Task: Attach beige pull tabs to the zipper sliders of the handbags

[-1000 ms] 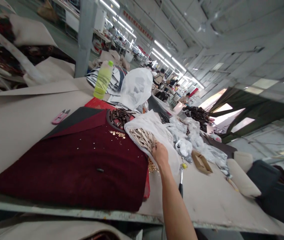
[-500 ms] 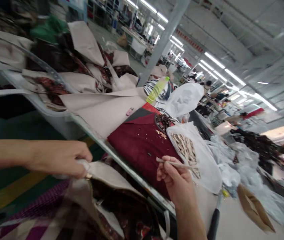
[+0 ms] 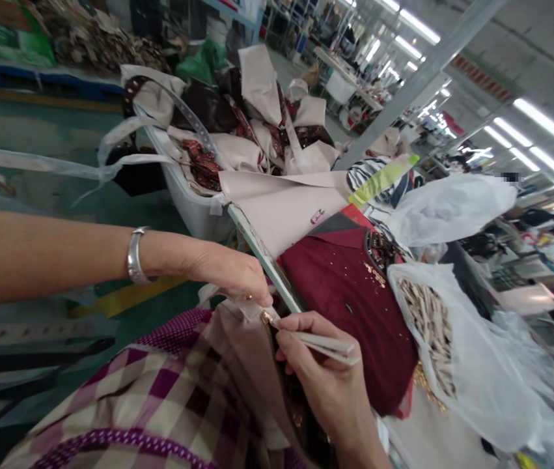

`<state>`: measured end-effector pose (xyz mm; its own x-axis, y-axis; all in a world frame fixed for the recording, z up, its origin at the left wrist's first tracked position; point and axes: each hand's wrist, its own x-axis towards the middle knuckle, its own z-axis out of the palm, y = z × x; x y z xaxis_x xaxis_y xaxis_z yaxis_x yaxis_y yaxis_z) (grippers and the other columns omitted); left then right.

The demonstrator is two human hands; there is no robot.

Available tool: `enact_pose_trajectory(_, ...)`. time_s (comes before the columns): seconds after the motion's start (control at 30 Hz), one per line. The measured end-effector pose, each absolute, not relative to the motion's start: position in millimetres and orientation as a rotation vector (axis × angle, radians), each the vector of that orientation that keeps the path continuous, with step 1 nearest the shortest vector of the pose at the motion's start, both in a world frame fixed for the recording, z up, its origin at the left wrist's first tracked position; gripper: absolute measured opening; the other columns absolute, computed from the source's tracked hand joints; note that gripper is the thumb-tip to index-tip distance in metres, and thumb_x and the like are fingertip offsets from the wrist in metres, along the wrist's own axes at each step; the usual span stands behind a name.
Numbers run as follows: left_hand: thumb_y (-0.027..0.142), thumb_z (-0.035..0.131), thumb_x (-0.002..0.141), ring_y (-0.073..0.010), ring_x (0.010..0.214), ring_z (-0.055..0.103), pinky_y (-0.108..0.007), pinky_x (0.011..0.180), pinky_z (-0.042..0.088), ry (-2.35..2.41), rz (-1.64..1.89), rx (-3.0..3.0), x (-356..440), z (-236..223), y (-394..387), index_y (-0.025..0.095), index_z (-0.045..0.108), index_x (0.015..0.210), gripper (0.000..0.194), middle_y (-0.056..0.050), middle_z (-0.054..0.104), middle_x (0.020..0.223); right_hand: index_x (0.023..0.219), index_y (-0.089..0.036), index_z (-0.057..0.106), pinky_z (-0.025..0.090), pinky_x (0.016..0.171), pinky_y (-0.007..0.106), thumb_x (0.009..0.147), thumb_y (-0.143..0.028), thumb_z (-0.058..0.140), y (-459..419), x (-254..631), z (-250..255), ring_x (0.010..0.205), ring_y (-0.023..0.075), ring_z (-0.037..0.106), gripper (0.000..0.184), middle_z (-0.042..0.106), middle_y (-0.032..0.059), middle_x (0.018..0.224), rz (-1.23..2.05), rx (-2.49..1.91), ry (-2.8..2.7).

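Note:
My left hand (image 3: 232,270), with a silver bracelet at its wrist, is closed on the pale top edge of a bag piece (image 3: 250,358) on my lap. Just by those fingers is the gold zipper (image 3: 267,318) end. Close against it, my right hand (image 3: 330,384) pinches a thin beige strip (image 3: 328,345), which looks folded, its two ends sticking out past the fingers. Whether the strip passes through the zipper pull is hidden by the fingertips. Checkered purple and cream cloth (image 3: 154,397) covers my lap.
Dark red cloth (image 3: 340,299) with small gold metal parts (image 3: 375,275) lies on the table to the right. Beside it, a white plastic bag (image 3: 482,371) holds many beige strips (image 3: 426,306). A white bin (image 3: 183,195) heaped with bag pieces stands beyond the table's edge (image 3: 262,251).
My right hand has come left and down from above the red cloth, bringing the strip to the zipper end. My left hand has shifted right in the view, and the view has turned left.

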<state>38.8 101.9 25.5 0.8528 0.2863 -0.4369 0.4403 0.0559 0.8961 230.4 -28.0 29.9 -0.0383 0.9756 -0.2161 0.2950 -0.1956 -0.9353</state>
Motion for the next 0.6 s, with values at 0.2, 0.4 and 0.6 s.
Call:
enact_pose_trajectory(0.2,0.042,0.059,0.065,-0.0102,0.048,0.037,-0.019,0.041,0.027,0.766,-0.218,1.603,45,32,98,0.015,0.059,0.069,0.027,0.003,0.041,0.055,0.085,-0.019,0.072,0.036,0.046,0.015,0.087,-0.033,0.067,-26,226,31,0.053,0.0078,0.049,0.015,0.062,-0.0022,0.063,1.212,-1.566,-1.518)
enact_pose_trajectory(0.4,0.033,0.058,0.061,-0.0088,0.045,0.032,-0.019,0.039,0.022,0.753,-0.213,1.586,49,26,97,0.015,0.058,0.065,0.018,0.004,0.037,0.052,0.089,-0.020,0.073,0.039,0.048,0.016,0.087,-0.032,0.066,-26,226,28,0.052,0.0075,0.049,0.014,0.063,-0.0030,0.065,1.252,-1.563,-1.492)
enact_pose_trajectory(0.6,0.033,0.066,0.059,-0.0093,0.042,0.036,-0.020,0.037,0.022,0.786,-0.084,1.538,51,10,96,0.015,0.059,0.060,0.019,0.004,0.042,0.048,0.091,-0.021,0.077,0.046,0.056,0.018,0.091,-0.032,0.063,-33,231,24,0.062,0.0114,0.061,0.017,0.069,-0.0002,0.071,1.115,-1.569,-1.547)
